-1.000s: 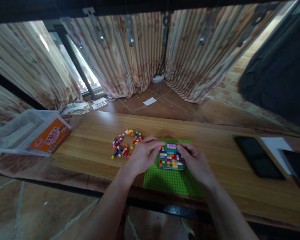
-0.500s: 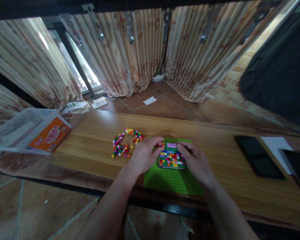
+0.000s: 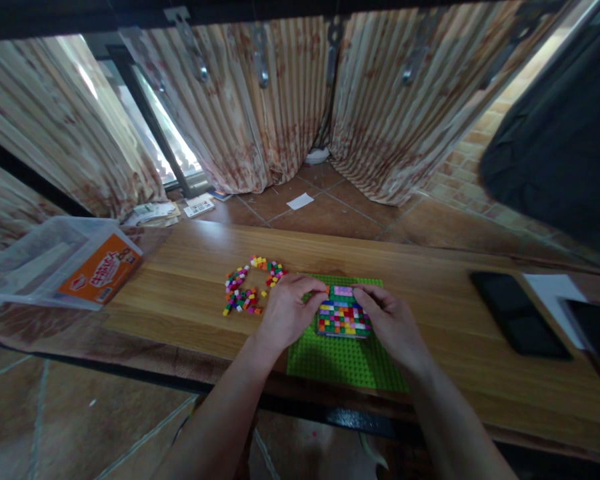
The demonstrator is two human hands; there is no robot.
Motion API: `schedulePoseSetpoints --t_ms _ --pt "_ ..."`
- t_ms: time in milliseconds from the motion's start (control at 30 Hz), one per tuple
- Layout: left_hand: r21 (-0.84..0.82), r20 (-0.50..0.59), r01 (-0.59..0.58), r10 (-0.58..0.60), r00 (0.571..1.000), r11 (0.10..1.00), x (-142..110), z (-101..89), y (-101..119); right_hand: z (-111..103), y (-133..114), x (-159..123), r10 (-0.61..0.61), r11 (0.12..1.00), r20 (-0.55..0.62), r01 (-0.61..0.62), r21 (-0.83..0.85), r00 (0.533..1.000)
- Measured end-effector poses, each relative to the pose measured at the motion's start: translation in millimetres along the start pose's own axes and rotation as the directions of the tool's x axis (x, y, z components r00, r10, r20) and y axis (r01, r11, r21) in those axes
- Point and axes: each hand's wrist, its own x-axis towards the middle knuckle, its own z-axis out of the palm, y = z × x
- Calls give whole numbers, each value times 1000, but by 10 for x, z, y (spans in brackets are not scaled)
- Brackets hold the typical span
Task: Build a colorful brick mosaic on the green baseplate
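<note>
A green studded baseplate (image 3: 345, 363) lies on the wooden table (image 3: 190, 287). On it stands a block of many-coloured small bricks (image 3: 343, 317). My left hand (image 3: 289, 309) rests at the block's left edge, fingers curled, pinching a small orange brick at the block's top left corner. My right hand (image 3: 390, 321) is at the block's right side, its fingers curled and pressing on the top right of the block. A loose heap of small coloured bricks (image 3: 247, 287) lies on the table just left of my left hand.
A clear plastic box with an orange label (image 3: 65, 267) sits at the table's left end. Two dark phones (image 3: 517, 310) and a white sheet lie at the right. Curtains and a tiled floor are beyond the table.
My left hand's fingers shifted slightly along the block's top left corner; a small orange brick now shows at its fingertips. My right hand has hardly moved.
</note>
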Motion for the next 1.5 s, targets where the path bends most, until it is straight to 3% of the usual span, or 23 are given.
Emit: schedulePoseSetpoints --t_ms 333,567,800,1133,1500 --pt "69 -31 -5 7 999 998 18 38 61 1 -7 -3 -12 1000 -2 11 -26 1000" --pt "17 -43 -44 45 998 999 -11 2 54 -2 5 4 15 1000 -4 -15 -13 1000" --pt "-180 -118 161 -184 976 970 9 116 13 -2 -19 -10 25 1000 1 -25 -6 1000" --pt "-542 32 325 -367 930 775 49 347 -65 -8 26 9 -20 999 1 20 -33 1000" --pt "-574 -32 337 -431 902 747 45 397 -2 4 54 15 10 1000 2 -10 3 1000"
